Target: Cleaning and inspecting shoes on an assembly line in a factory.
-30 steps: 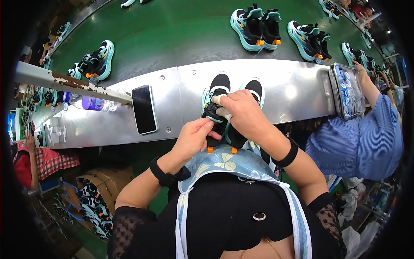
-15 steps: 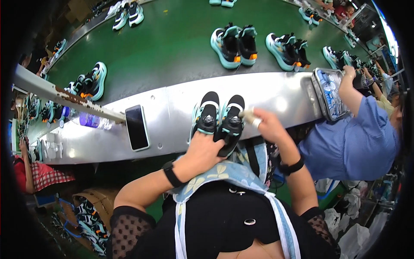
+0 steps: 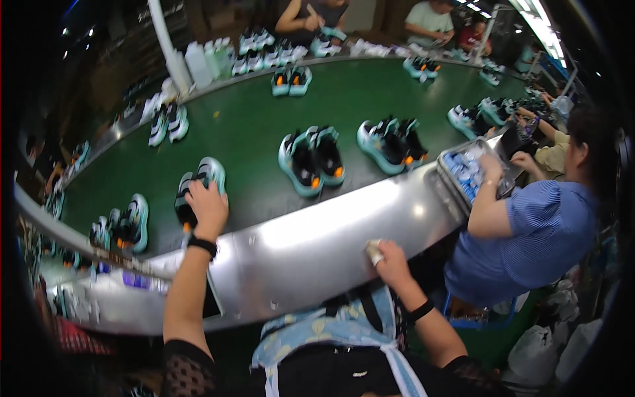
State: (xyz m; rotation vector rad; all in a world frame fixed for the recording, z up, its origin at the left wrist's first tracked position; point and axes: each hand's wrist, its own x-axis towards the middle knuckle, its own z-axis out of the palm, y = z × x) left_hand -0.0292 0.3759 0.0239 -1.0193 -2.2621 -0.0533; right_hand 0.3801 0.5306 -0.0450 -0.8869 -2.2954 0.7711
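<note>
My left hand (image 3: 206,206) is stretched out to the left-centre of the frame, fingers curled down over a pair of shoes (image 3: 198,188) that sits on the green conveyor belt (image 3: 251,132), just past the steel ledge (image 3: 317,245). For a clean placement I would judge it best to press both shoes flat onto the belt, keep the 2 side by side with toes pointing the same way, and lift the fingers straight up so neither shoe tips or twists. I would also keep the pair apart from the next pair (image 3: 126,225) lower left and the pair (image 3: 311,159) toward the centre.

My right hand (image 3: 390,259) rests low in the centre of the frame on the ledge, fingers closed around a small pale wad (image 3: 374,250); I cannot tell what it is.

The shoes under my left hand are black with pale teal soles and trim, and a small orange spot shows near the heel by my wrist. My palm hides much of the nearer shoe.

At right, a person in a blue striped shirt (image 3: 542,231) reaches into a tray (image 3: 456,173).
</note>
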